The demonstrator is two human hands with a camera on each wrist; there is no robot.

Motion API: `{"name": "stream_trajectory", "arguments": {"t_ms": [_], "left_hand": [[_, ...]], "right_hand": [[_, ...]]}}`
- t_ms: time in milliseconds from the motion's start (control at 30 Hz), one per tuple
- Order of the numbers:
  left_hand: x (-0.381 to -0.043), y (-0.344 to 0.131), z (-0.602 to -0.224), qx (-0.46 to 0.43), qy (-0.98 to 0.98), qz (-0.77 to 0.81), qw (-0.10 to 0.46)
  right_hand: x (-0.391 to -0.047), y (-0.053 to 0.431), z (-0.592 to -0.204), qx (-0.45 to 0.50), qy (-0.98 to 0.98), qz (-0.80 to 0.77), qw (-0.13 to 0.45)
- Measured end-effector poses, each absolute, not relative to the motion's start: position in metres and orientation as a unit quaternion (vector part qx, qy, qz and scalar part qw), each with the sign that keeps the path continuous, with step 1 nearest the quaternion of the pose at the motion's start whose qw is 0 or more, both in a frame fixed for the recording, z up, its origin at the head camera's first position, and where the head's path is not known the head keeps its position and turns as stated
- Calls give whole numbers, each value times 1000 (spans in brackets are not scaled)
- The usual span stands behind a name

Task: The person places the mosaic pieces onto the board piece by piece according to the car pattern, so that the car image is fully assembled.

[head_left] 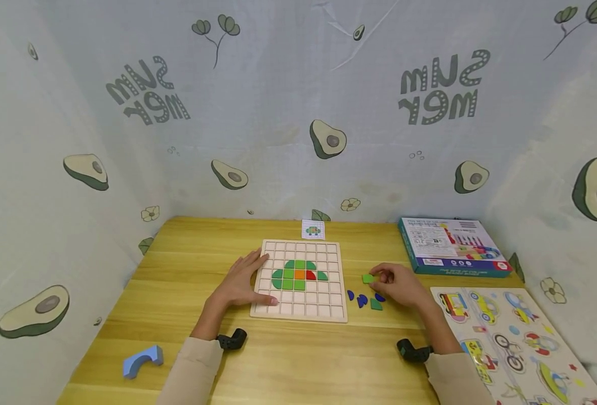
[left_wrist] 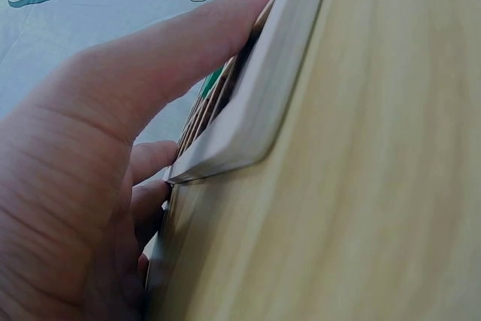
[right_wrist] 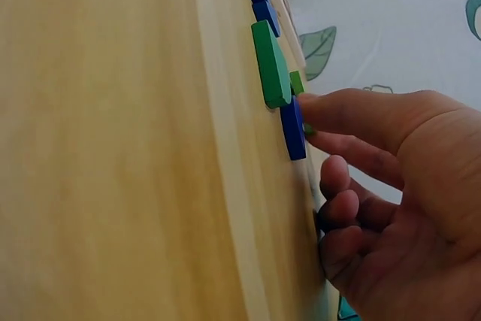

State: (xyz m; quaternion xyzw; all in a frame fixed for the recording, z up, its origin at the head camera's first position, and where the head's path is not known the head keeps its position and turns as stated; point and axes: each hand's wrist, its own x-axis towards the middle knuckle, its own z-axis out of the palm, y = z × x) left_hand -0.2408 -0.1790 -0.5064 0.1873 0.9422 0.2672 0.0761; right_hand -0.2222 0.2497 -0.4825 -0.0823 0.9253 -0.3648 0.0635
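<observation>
While the outstretched left hand (head_left: 241, 279) presumably steadied the grid board (head_left: 335, 310) toward the far edge of the table (head_left: 318, 363), the right hand (head_left: 399, 284) pinched a light-green square (head_left: 367, 278) beside it; the pattern card (head_left: 313, 230) sat at that edge, perhaps for reference.

Light-green tile (head_left: 367, 279), apparently square, right of the gridded wooden board (head_left: 324, 298)

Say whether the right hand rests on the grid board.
No, the right hand pinches a green square beside the grid board.
</observation>
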Motion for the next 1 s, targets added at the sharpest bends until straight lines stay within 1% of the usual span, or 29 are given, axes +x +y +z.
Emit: {"name": "stream_trajectory", "arguments": {"t_ms": [200, 400, 533, 1000], "left_hand": [[-243, -179, -506, 188, 943, 266, 74], [-242, -179, -506, 187, 943, 266, 75], [-242, -179, -506, 186, 943, 265, 77], [-242, -179, -508, 182, 944, 266, 76]], "right_hand": [[-222, 247, -482, -64, 928, -362, 53], [-221, 238, -477, -70, 934, -349, 32], [-220, 225, -472, -82, 934, -348, 24], [-221, 167, -471, -144, 912, -383, 37]]}}
